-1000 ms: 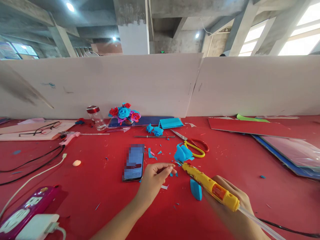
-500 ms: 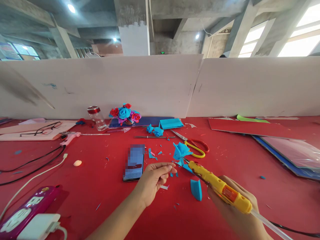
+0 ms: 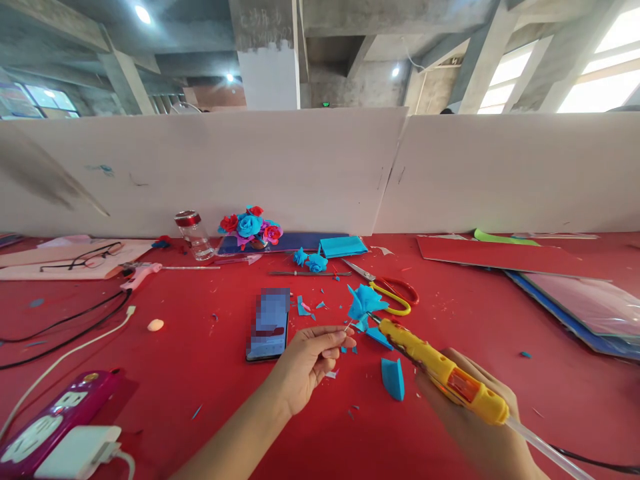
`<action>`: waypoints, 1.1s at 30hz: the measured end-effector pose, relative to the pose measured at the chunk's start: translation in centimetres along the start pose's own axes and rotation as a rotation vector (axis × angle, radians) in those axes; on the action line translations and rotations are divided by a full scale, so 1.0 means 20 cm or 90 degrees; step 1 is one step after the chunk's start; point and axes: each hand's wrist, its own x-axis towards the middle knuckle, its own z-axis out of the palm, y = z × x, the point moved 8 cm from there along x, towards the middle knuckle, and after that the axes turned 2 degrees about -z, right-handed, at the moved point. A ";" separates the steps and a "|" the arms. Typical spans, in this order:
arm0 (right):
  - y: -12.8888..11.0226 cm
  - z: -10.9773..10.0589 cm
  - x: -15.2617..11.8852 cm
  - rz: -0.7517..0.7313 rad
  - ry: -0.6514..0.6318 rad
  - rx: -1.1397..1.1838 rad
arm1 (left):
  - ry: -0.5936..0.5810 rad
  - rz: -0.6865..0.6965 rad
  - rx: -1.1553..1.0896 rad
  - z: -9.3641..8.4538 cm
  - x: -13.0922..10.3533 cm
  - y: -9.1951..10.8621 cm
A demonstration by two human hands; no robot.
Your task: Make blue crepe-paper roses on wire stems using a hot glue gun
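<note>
- A finished bouquet (image 3: 249,225) was stood at the back of the counter (image 3: 200,400), its red, blue and purple blooms already gathered together.
- A phone (image 3: 269,327) was laid flat just beside the left hand, its screen mostly blurred out.
- In the left hand (image 3: 309,361), a thin pale stem (image 3: 349,326) was pinched between narrowly closed fingers.
- Two small blooms (image 3: 316,262), seemingly done, were set behind it, near a folded blue sheet (image 3: 343,247).
- The flower (image 3: 367,301) was held up over the middle of the counter at the stem's far end; several petals had been joined, so it was judged well begun but unfinished.
- Below it, a loose petal (image 3: 393,380) was left lying on the counter, apparently not yet attached.
- Scissors (image 3: 395,297) were left behind the flower, untouched.
- The glue gun (image 3: 440,363) was gripped by the wrapped fingers of the right hand (image 3: 453,410), its nozzle aimed at the flower's base; whether contact was made could not be told.
</note>
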 end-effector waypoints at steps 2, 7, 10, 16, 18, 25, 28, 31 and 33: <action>-0.02 0.01 0.00 -0.014 -0.002 -0.003 | 0.002 -0.004 -0.008 0.00 0.00 0.00; -0.04 0.03 0.00 -0.060 -0.020 -0.024 | 0.010 -0.006 -0.019 -0.01 0.00 0.00; -0.04 0.03 0.00 -0.069 -0.026 -0.031 | 0.013 -0.004 -0.013 -0.01 0.00 -0.01; -0.02 0.02 0.01 -0.056 -0.035 -0.042 | 0.017 -0.009 -0.004 0.00 -0.01 0.00; -0.01 0.01 0.01 -0.041 -0.021 -0.041 | 0.017 -0.014 -0.010 0.00 -0.01 0.00; -0.05 0.02 0.00 -0.063 -0.020 -0.029 | 0.007 -0.019 -0.037 0.00 -0.01 -0.01; -0.07 0.02 0.00 -0.084 -0.029 -0.027 | 0.016 -0.021 -0.051 0.00 -0.01 -0.01; -0.07 0.02 0.00 -0.087 -0.017 -0.035 | 0.018 -0.023 -0.066 0.00 -0.01 -0.01; -0.06 0.03 0.00 -0.085 -0.023 -0.035 | 0.013 -0.021 -0.069 0.00 -0.01 -0.01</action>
